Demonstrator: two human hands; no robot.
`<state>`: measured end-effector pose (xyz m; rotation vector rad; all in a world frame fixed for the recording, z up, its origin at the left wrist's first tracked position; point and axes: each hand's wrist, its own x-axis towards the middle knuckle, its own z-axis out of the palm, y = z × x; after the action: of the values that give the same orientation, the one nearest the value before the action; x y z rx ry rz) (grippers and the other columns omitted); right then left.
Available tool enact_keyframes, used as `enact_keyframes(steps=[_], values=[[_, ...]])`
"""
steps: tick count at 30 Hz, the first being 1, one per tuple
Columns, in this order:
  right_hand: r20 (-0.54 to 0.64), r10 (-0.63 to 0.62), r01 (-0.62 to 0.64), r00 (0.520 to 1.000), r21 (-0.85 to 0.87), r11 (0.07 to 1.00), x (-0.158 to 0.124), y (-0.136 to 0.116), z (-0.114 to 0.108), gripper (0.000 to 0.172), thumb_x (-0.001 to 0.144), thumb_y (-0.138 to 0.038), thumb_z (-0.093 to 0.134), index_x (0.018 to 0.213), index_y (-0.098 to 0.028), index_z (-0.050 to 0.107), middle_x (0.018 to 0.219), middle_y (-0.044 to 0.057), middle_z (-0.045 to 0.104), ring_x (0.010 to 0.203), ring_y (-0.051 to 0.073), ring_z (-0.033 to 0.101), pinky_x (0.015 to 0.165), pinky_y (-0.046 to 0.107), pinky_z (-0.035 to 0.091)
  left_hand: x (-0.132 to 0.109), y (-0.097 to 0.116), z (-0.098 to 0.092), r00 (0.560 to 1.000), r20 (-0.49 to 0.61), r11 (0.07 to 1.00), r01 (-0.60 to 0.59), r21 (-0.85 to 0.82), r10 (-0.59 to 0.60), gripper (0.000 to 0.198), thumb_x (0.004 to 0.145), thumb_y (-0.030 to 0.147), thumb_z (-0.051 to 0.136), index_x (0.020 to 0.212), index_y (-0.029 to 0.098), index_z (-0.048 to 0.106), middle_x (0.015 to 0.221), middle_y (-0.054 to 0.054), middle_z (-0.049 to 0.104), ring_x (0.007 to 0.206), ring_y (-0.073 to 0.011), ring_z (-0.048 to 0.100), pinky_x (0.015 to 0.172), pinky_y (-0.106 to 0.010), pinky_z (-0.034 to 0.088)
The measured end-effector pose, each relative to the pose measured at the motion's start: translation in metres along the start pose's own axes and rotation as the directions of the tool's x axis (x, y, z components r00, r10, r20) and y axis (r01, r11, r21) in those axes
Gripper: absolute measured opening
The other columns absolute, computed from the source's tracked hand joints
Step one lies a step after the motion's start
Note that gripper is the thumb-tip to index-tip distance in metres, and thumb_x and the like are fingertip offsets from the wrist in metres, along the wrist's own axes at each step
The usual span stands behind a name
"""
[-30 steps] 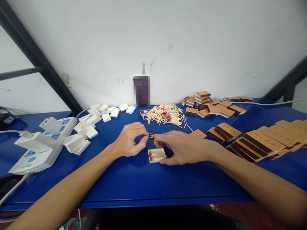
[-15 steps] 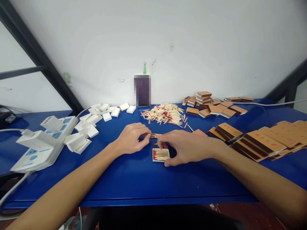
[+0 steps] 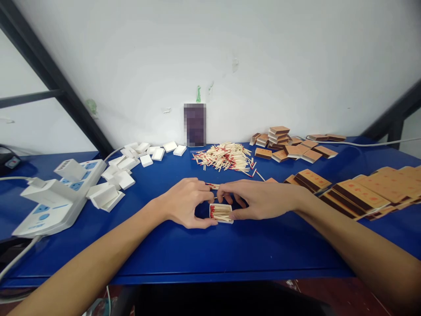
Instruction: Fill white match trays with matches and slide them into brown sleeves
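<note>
A small white matchbox tray (image 3: 226,221) lies on the blue table in front of me. Red-tipped matches (image 3: 219,212) fill it lengthwise, heads to the left. My left hand (image 3: 188,202) bends around the tray's left end, thumb at the near corner and forefinger at the far one. From the other side, my right hand (image 3: 258,199) has its thumb on the tray's right end, with fingers curled along the far edge. Just behind the tray, partly hidden by my fingers, lie more matches (image 3: 213,186).
Loose matches (image 3: 226,156) are heaped near the wall. White trays (image 3: 126,163) lie at left beside a power strip (image 3: 70,199) with plugs and cables. Brown matchbox sleeves (image 3: 296,151) are piled back right, and further rows of sleeves (image 3: 365,193) lie nearer on the right.
My left hand has come down and right from the matches behind to the tray's left end. My right thumb has shifted up from the near edge onto the tray's right end.
</note>
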<state>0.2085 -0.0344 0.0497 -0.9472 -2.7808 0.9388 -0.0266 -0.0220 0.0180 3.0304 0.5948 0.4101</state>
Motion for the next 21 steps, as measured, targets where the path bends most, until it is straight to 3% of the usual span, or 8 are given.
enact_keyframes(steps=[21], values=[[0.016, 0.001, -0.002, 1.0, 0.045, 0.999, 0.0049, 0.004, 0.0027, 0.041, 0.09, -0.059, 0.052, 0.103, -0.021, 0.057, 0.08, 0.0, 0.056, 0.064, 0.013, 0.048, 0.057, 0.027, 0.036, -0.0008, -0.0016, 0.003, 1.0, -0.014, 1.0, 0.02, -0.01, -0.02, 0.041, 0.082, 0.058, 0.061, 0.076, 0.017, 0.063, 0.07, -0.002, 0.064, 0.065, -0.0161, 0.057, 0.063, -0.03, 0.038]])
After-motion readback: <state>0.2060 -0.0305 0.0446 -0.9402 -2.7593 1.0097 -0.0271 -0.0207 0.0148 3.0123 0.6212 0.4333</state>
